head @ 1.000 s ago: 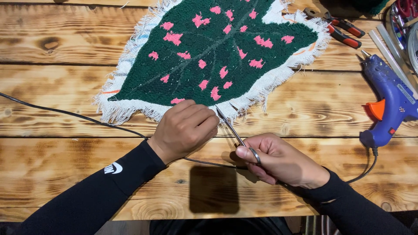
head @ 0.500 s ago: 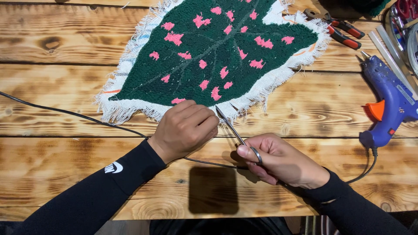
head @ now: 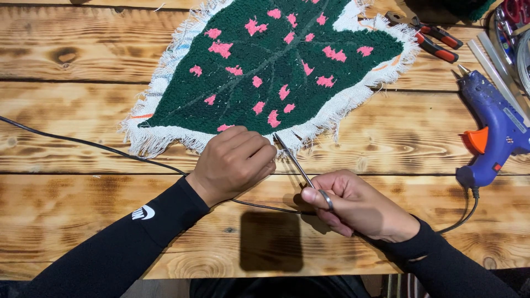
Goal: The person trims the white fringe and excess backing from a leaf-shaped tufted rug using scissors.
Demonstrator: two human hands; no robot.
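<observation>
- Left hand [head: 234,160], curled into a loose fist, presses down the frayed white border of the dark green leaf-shaped tufted rug with pink spots [head: 270,66], which lies on the scorched wooden plank table [head: 66,110].
- Right hand [head: 353,204] grips slim metal scissors [head: 301,171], thumb through one ring; the closed-looking blades point up-left at the fringe beside the left knuckles.
- Both forearms in black sleeves angle inward.
- Since a second ago, the right hand has shifted slightly down and right; the rug is unmoved.
</observation>
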